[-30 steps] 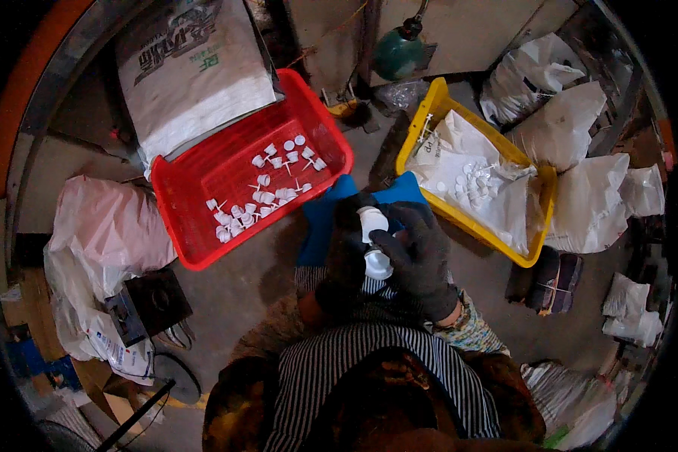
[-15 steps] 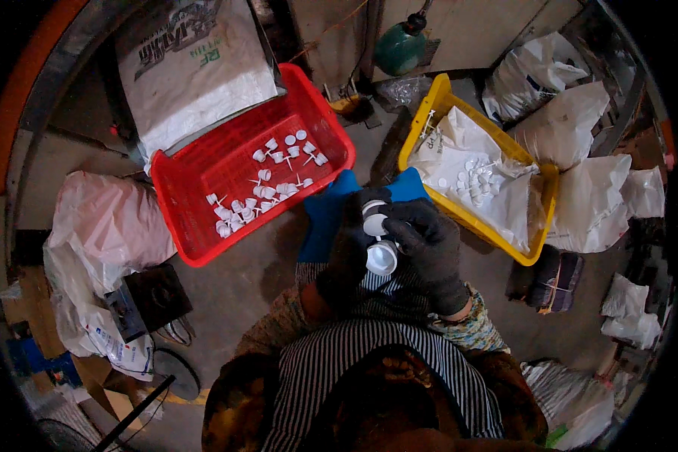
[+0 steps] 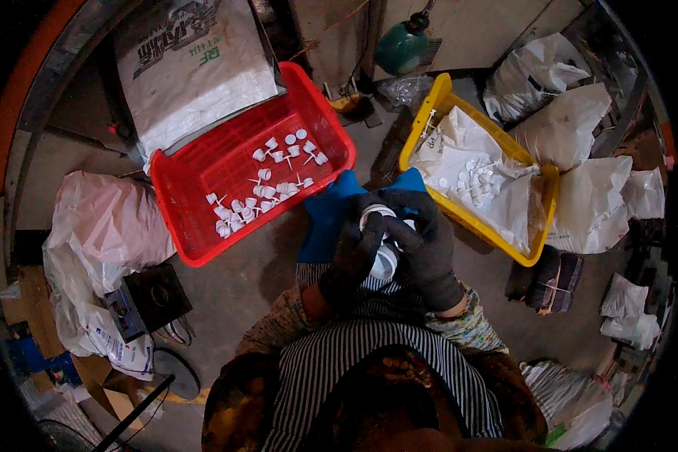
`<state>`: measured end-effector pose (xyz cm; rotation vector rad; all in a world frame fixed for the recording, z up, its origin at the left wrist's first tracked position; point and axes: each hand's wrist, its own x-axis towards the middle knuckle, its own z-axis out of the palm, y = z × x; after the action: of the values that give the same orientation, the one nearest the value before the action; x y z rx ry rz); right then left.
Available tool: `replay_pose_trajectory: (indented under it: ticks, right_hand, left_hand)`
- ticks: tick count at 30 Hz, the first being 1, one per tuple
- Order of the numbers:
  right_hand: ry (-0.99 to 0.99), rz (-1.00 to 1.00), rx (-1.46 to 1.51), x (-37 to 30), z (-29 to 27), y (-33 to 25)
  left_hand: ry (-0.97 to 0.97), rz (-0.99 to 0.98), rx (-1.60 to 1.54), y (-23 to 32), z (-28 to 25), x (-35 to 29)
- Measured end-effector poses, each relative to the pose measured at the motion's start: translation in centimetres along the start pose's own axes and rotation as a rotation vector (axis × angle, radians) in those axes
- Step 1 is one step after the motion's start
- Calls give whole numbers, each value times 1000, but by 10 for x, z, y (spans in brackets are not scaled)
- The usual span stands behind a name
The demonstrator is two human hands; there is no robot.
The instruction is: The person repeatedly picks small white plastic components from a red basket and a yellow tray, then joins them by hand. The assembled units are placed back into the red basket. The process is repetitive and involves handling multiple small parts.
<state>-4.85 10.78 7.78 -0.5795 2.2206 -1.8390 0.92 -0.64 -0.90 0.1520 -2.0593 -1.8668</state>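
Observation:
Both my hands wear dark gloves and meet over my lap. My left hand [image 3: 352, 255] is closed around white plastic caps [image 3: 385, 264]; the lower one shows its hollow, round opening. My right hand [image 3: 432, 252] comes in from the other side, its fingers curled against the same white pieces. How the pieces split between the hands is partly hidden by the fingers. Ahead on the left, a red crate [image 3: 226, 169] holds several white caps with thin stems [image 3: 264, 192]. On the right, a yellow crate [image 3: 546, 196] is lined with white sacking and holds more small white pieces [image 3: 476, 182].
A white printed sack [image 3: 196, 83] lies against the red crate's far side. Stuffed bags [image 3: 117, 218] and a dark box [image 3: 147, 301] stand at the left. White sacks [image 3: 591, 200] and a tied dark bundle [image 3: 556, 280] sit at the right. A green lamp-like object [image 3: 401, 51] hangs at the back.
My right hand's fingers have closed in over the white pieces, and my hands are closer together. The upper pieces are more covered now. The crates have not moved.

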Motion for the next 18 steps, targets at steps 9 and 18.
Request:
replay_pose_trajectory:
  ticks: [9, 18]
  right_hand:
    - [-187, 277, 255, 1, -12, 3]
    - [-217, 354, 352, 2, -5, 6]
  left_hand:
    - [25, -36, -441, 11, 2, 2]
    - [60, -72, -481, -4, 7, -5]
